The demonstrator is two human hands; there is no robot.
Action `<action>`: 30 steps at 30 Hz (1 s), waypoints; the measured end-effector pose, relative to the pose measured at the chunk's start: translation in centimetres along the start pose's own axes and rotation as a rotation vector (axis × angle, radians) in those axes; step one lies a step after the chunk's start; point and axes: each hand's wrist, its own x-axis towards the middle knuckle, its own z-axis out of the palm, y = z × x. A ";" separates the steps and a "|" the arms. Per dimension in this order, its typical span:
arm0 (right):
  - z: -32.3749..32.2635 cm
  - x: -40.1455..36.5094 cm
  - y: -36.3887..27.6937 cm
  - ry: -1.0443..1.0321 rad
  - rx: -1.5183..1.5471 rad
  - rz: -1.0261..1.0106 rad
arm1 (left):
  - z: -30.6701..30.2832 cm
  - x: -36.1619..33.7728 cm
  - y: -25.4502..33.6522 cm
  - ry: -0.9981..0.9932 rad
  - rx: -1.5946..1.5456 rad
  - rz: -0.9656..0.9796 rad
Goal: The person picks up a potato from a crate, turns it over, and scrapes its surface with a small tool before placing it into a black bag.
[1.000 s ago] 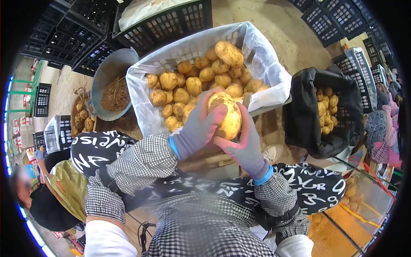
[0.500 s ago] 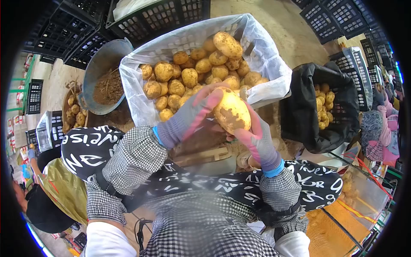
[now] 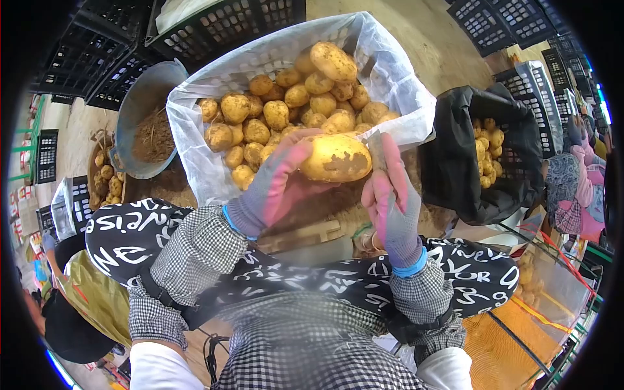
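A large yellow potato (image 3: pixel 337 158) with brown soil patches lies lengthwise in my left hand (image 3: pixel 281 179), whose gloved fingers wrap round its left end. My right hand (image 3: pixel 391 195), also in a grey and pink glove, is at the potato's right end. Between its fingers is a small greyish piece (image 3: pixel 376 152) that I cannot make out, close against the potato. Just beyond both hands, a crate lined with white sheeting (image 3: pixel 214 175) holds several potatoes (image 3: pixel 276 114).
To the left stand a grey-blue tub (image 3: pixel 133 107) with soil-like debris and a container of potatoes (image 3: pixel 107 179). A black-lined crate (image 3: pixel 448 159) with potatoes is on the right. Black crates (image 3: pixel 227 29) stand behind. Other people (image 3: pixel 575 175) are at the far right and left.
The potato has turned from upright to nearly level and shifted slightly left. My right hand has come off its lower end, and the greyish piece now shows between its fingers.
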 end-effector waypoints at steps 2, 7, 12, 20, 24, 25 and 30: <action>-0.3 -0.2 0.4 -0.008 0.022 0.023 | 0.1 0.1 -0.1 0.009 0.010 0.003; 0.1 -0.4 0.7 0.015 0.084 0.064 | 0.4 0.1 -0.8 0.064 0.081 0.009; 1.5 -0.9 0.1 -0.109 -0.097 0.141 | 0.4 0.1 -1.6 0.135 0.059 -0.037; 1.3 0.0 0.2 0.002 -0.177 0.087 | 0.2 0.3 -2.9 0.166 -0.090 -0.063; 0.9 0.3 0.7 0.046 -0.206 0.053 | -0.1 0.4 -3.1 0.130 -0.205 -0.090; 0.7 0.5 0.7 0.075 -0.160 0.066 | 0.0 0.5 -3.1 0.120 -0.237 -0.101; 0.1 0.4 1.0 -0.025 -0.095 0.132 | -0.4 0.3 -3.3 0.223 -0.070 -0.050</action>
